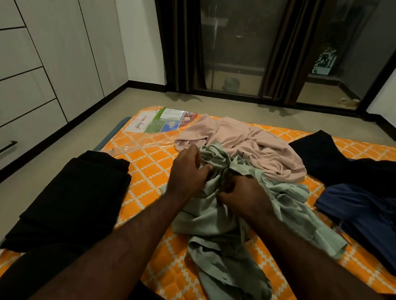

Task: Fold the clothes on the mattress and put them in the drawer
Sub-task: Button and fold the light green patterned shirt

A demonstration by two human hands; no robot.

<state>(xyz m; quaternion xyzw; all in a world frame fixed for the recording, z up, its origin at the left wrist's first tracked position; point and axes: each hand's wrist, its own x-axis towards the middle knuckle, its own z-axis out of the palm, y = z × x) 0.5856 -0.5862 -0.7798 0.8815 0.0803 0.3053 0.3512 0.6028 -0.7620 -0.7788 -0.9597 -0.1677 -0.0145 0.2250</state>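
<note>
The mattress (167, 151) is orange with a white criss-cross pattern. The crumpled shirt (220, 227) is pale green. Another top (247, 143) is light pink. The folded clothes (74, 197) are black. The shorts (370, 221) are dark blue.
</note>
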